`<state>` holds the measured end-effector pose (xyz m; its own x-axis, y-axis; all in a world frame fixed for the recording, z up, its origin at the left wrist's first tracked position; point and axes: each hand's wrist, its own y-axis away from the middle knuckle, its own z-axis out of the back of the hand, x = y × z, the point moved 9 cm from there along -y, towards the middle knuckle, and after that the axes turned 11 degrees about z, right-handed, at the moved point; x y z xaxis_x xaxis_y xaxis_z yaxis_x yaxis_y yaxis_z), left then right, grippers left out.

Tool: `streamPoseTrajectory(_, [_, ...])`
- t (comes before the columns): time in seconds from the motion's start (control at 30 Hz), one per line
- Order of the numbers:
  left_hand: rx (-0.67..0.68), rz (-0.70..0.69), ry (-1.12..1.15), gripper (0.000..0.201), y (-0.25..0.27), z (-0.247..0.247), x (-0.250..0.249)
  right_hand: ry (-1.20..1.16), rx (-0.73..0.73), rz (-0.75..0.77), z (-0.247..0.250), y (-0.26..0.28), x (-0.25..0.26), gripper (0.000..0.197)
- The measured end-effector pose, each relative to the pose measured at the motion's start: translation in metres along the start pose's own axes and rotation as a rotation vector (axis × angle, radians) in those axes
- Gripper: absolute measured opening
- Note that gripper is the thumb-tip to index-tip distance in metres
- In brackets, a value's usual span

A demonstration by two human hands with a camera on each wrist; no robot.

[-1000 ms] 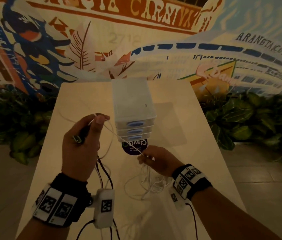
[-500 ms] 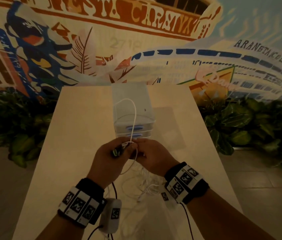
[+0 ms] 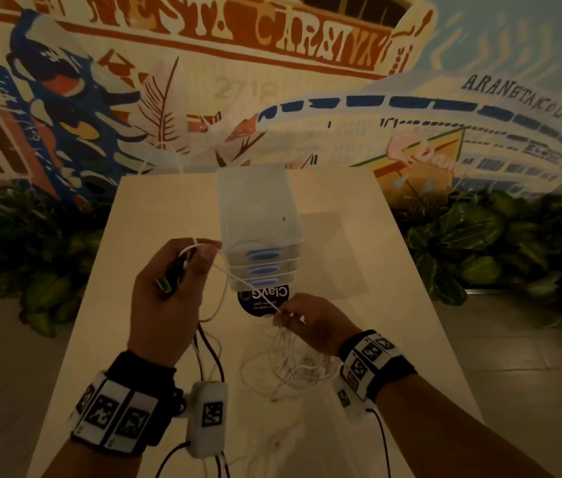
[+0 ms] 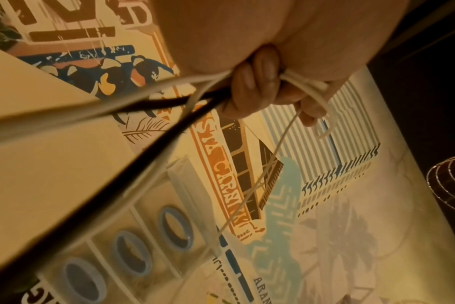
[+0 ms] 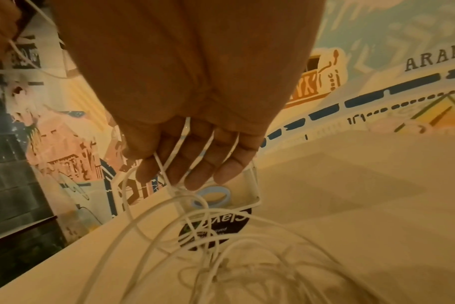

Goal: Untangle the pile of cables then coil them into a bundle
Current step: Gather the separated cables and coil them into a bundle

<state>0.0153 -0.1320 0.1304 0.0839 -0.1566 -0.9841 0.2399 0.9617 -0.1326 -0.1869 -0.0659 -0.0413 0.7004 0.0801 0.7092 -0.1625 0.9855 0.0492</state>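
White strand: your left hand point(image 3: 169, 298) is raised at the near left of the desk point(image 3: 155, 208), and from it one white cable point(image 3: 238, 278) runs taut, down and to the right, to your right hand point(image 3: 310, 322).
Left fingers: curled round a gathered bunch of white loops and black cables point(image 4: 153, 144); the thumb presses the white cable against them.
Right fingers: the fingers point(image 5: 195, 164) hang nearly straight and slightly spread, with white strands threaded between them; from the head view they seem to nip the strand at the tips, though I cannot tell how firmly.
Pile: the loose tangle point(image 3: 290, 363) lies on the desk directly under and just near of your right hand, well right of the left.
Axis: the taut stretch slants from far left and high to near right and low, passing in front of the stacked clear drawers point(image 3: 259, 215).
Nearer hand: the right sits on the tangle; the left holds the coil.
Next move, as I judge it: draw slack up along that slant to lay another loop in your left hand.
Risk: a knot in the pile may snag.
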Motion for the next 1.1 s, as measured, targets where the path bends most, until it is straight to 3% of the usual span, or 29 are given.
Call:
streamPoseTrajectory(0.17, [-0.022,0.042,-0.033,0.020,0.000,0.005,0.012,-0.022,-0.220,0.101,0.037,-0.003,0.020,0.037])
streamPoseTrajectory(0.27, [0.035,0.034,-0.127,0.017,0.009,-0.008,0.012,-0.047,-0.347,0.204,0.058,-0.006,0.040,0.038])
streamPoseTrajectory(0.37, [0.065,0.039,-0.195,0.019,0.014,-0.015,0.017,-0.212,-0.439,0.182,0.069,-0.009,0.045,0.030])
streamPoseTrajectory(0.47, [0.090,0.068,-0.234,0.022,0.015,-0.019,0.026,-0.167,-0.396,0.136,0.069,-0.012,0.043,0.019])
streamPoseTrajectory(0.6, [0.128,0.118,-0.279,0.017,0.016,-0.025,0.041,-0.061,-0.307,0.103,0.059,-0.012,0.037,0.019])
streamPoseTrajectory(0.7, [0.116,0.126,-0.292,0.019,0.017,-0.025,0.045,-0.143,-0.284,0.077,0.054,-0.010,0.030,0.020])
streamPoseTrajectory(0.83, [0.105,0.122,-0.268,0.018,0.016,-0.023,0.045,-0.346,-0.236,-0.074,0.041,-0.003,0.015,0.026])
streamPoseTrajectory(1.0, [0.106,0.117,-0.249,0.019,0.015,-0.023,0.041,-0.407,-0.316,-0.202,0.029,0.006,-0.015,0.038])
streamPoseTrajectory(1.1, [0.108,0.120,-0.213,0.019,0.016,-0.021,0.041,-0.186,-0.407,-0.221,0.034,0.015,-0.031,0.034])
